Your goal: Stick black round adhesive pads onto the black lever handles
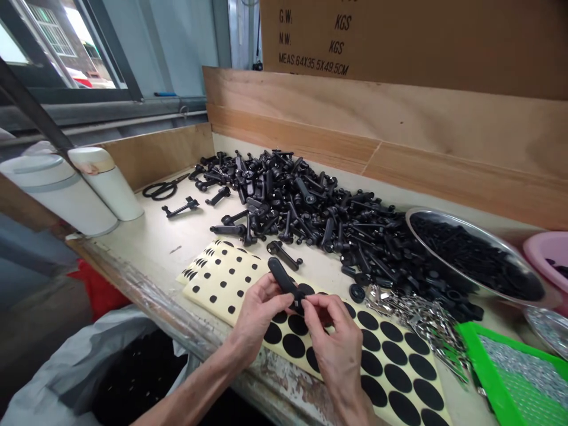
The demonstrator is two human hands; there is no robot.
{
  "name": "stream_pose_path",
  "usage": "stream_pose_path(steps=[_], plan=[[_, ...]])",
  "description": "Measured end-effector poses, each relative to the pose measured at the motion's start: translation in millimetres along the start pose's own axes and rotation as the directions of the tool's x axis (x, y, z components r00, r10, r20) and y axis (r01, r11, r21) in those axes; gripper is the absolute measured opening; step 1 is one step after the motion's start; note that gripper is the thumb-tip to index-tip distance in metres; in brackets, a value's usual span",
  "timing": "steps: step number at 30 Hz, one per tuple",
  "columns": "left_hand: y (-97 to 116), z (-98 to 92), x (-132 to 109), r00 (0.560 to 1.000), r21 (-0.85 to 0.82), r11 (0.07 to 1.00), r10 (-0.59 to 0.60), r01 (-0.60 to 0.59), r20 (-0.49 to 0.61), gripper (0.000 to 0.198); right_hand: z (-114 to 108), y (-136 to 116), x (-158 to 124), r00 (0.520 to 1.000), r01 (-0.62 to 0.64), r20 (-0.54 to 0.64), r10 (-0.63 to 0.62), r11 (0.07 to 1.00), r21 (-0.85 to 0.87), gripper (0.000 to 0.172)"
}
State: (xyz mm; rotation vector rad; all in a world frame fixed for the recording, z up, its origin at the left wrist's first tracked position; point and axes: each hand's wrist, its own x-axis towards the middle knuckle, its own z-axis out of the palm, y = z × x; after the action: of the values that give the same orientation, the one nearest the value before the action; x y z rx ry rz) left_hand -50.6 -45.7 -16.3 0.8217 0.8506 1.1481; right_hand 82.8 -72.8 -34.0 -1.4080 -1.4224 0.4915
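My left hand grips a black plastic clamping lever by its long arm, and the fingertips of my right hand pinch the lever's lower end. Whether anything small lies between those fingertips is hidden. Both hands hover over a cream sheet of round black stickers. Smaller sheets with little black dots lie to the left of it. A large heap of similar black levers spreads across the bench beyond my hands, and a single lever lies closest to them.
A steel bowl of black screws and a pink basin stand at right, near silver metal parts and a green tray. Black scissors and white containers stand at left. A lined sack sits below the bench edge.
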Motion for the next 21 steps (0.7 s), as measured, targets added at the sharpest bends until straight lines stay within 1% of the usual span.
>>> stream_pose_path(steps=[2,3,4,6,8,9,10,11,12,14,15,16,17,18,19,20,21], plan=[[0.1,1.7,0.5,0.999,0.031,0.999,0.033,-0.032,-0.036,0.019,1.0,-3.3,-0.3,0.996,0.085,0.002,-0.085,0.996,-0.012,0.009],[0.2,2.4,1.0,0.998,0.045,0.998,0.045,-0.043,-0.051,0.019,1.0,-4.6,0.1,0.996,0.085,0.008,-0.085,0.996,0.0,0.009],[0.3,3.0,1.5,0.997,0.055,0.997,0.052,-0.049,-0.061,0.02,0.8,-5.5,0.8,0.999,0.052,0.014,-0.052,0.998,0.022,0.01],[0.3,3.6,2.4,0.997,0.058,0.997,0.051,-0.047,-0.06,0.022,-0.5,-5.6,3.1,0.997,-0.075,0.028,0.073,0.994,0.08,0.014],[0.5,4.1,2.9,0.998,0.054,0.998,0.035,-0.033,-0.05,0.023,-1.9,-4.4,5.6,0.981,-0.193,0.048,0.188,0.972,0.132,0.018],[0.7,4.4,3.1,0.999,0.053,0.998,0.027,-0.024,-0.047,0.023,-2.5,-3.9,6.4,0.976,-0.217,0.052,0.211,0.965,0.148,0.019],[0.9,4.8,3.2,0.999,0.054,0.998,0.018,-0.016,-0.044,0.023,-2.9,-3.7,6.8,0.977,-0.214,0.043,0.21,0.966,0.148,0.019],[1.0,5.1,3.3,0.999,0.055,0.998,0.012,-0.009,-0.042,0.022,-3.1,-3.9,6.6,0.983,-0.181,0.018,0.18,0.975,0.13,0.018],[1.0,5.5,3.4,0.999,0.057,0.998,0.009,-0.007,-0.04,0.022,-3.1,-4.5,5.8,0.992,-0.122,-0.015,0.124,0.988,0.095,0.015],[0.5,5.7,3.5,0.999,0.061,0.998,0.025,-0.022,-0.045,0.023,-2.4,-6.5,3.0,0.996,0.052,-0.079,-0.052,0.999,0.002,0.01],[0.1,5.5,3.5,0.998,0.063,0.997,0.037,-0.034,-0.051,0.023,-1.9,-7.5,1.1,0.985,0.142,-0.092,-0.145,0.989,-0.041,0.009],[-0.4,5.2,3.4,0.997,0.063,0.997,0.05,-0.046,-0.059,0.024,-1.4,-8.1,-0.8,0.971,0.21,-0.101,-0.216,0.975,-0.068,0.011],[-1.0,4.6,3.4,0.996,0.063,0.996,0.06,-0.056,-0.068,0.025,-1.0,-8.2,-2.5,0.961,0.243,-0.117,-0.25,0.967,-0.074,0.016],[-1.5,3.9,3.3,0.994,0.064,0.996,0.07,-0.064,-0.08,0.025,-0.6,-7.9,-3.9,0.959,0.234,-0.146,-0.241,0.97,-0.064,0.022],[-1.9,3.2,3.2,0.992,0.065,0.995,0.078,-0.072,-0.096,0.026,-0.5,-7.0,-4.9,0.964,0.191,-0.183,-0.195,0.981,-0.042,0.03],[-2.1,2.6,3.2,0.99,0.066,0.995,0.085,-0.078,-0.112,0.025,-0.5,-5.8,-5.3,0.967,0.128,-0.221,-0.129,0.992,-0.016,0.036],[-2.2,2.0,3.2,0.988,0.063,0.994,0.091,-0.084,-0.126,0.025,-0.7,-4.3,-5.1,0.969,0.063,-0.241,-0.059,0.998,0.01,0.038]])
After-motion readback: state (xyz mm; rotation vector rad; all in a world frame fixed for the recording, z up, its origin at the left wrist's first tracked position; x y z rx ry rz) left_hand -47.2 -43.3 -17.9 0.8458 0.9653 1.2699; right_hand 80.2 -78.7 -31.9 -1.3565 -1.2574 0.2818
